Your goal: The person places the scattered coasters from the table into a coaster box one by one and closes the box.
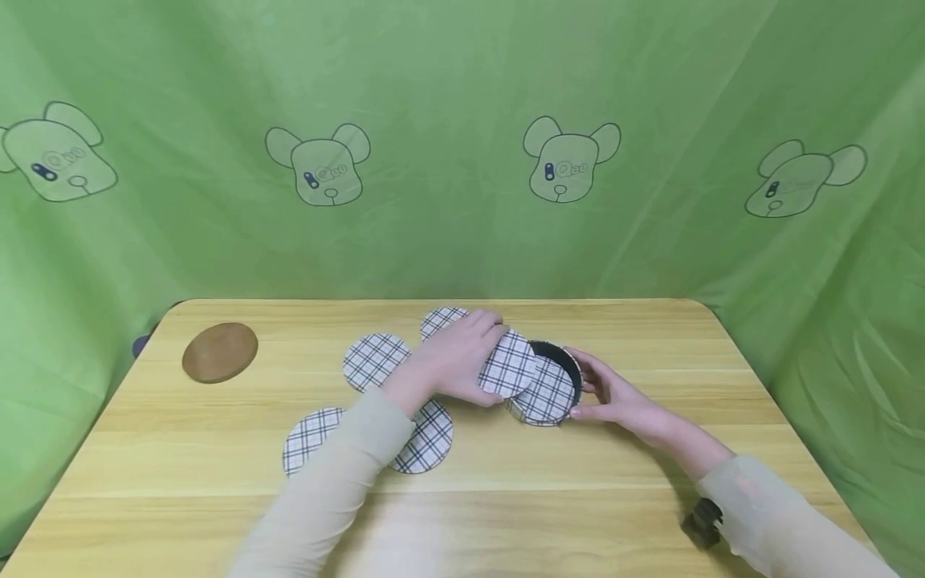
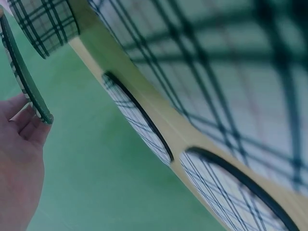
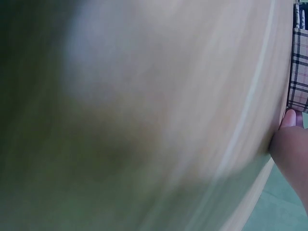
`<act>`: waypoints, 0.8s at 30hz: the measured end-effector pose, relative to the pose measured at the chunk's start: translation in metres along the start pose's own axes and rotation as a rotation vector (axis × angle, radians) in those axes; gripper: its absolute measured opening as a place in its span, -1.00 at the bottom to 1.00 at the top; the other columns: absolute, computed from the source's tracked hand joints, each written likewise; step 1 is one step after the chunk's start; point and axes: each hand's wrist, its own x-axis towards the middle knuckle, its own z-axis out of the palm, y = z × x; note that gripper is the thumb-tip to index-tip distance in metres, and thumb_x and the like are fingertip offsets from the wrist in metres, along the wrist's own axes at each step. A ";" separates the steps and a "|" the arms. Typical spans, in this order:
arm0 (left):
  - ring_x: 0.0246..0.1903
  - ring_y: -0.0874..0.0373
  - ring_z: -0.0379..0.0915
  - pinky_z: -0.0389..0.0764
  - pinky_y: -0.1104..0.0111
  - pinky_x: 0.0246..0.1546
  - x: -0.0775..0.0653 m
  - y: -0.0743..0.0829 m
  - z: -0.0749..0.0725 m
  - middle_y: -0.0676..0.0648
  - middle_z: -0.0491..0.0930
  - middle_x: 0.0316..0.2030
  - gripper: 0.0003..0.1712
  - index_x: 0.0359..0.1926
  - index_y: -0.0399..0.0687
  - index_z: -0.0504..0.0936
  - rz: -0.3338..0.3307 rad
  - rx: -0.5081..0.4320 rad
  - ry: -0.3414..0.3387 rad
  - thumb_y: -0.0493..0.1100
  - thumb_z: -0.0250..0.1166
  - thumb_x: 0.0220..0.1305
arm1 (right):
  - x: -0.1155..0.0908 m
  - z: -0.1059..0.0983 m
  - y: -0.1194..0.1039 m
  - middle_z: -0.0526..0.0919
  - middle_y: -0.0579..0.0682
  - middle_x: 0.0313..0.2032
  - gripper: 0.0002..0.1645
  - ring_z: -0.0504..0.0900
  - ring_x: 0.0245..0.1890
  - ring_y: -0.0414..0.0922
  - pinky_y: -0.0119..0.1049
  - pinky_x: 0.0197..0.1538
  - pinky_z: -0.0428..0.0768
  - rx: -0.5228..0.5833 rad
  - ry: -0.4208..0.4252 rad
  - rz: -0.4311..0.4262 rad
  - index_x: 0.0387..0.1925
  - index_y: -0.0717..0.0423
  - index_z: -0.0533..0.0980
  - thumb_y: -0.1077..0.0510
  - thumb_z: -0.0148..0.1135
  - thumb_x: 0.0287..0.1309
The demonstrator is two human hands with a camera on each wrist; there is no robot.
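Observation:
My left hand [image 1: 458, 361] holds a round plaid coaster [image 1: 510, 365] by its edge, tilted, at the left side of a round coaster holder [image 1: 562, 356]. Dark inside and plaid outside, the holder has another plaid coaster [image 1: 551, 393] lying in its opening. From the right, my right hand [image 1: 614, 399] grips the holder, thumb at the near side and fingers behind. The left wrist view shows the held coaster [image 2: 24, 72] edge-on in the fingers, close to the holder's plaid wall [image 2: 48, 24]. Only a strip of the holder [image 3: 299, 67] enters the right wrist view.
Several plaid coasters lie on the wooden table [image 1: 549, 522]: one at the back [image 1: 439, 319], one further left [image 1: 376, 357], others partly under the left forearm. A brown round disc [image 1: 220, 353] is at the far left. Green curtains [image 1: 448, 241] enclose the table's back and sides.

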 end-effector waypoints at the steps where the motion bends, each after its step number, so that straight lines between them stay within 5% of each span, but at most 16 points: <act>1: 0.52 -0.07 0.24 0.26 0.16 0.66 0.002 0.002 0.000 -0.22 0.32 0.52 0.33 0.57 -0.29 0.25 0.004 0.002 -0.001 0.52 0.41 0.06 | 0.000 0.000 0.001 0.09 0.46 0.58 0.24 0.46 0.25 -0.34 -0.64 0.30 0.38 0.001 0.003 0.005 0.68 0.25 -0.10 0.32 0.46 0.18; 24: 0.43 0.05 0.29 0.37 0.25 0.59 0.036 0.040 0.009 -0.12 0.39 0.43 0.32 0.54 -0.21 0.32 0.024 0.056 -0.017 0.59 0.40 0.01 | 0.001 -0.001 0.002 0.02 0.47 0.60 0.23 0.46 0.22 -0.46 -0.65 0.30 0.41 0.009 -0.010 -0.010 0.68 0.28 -0.14 0.32 0.44 0.21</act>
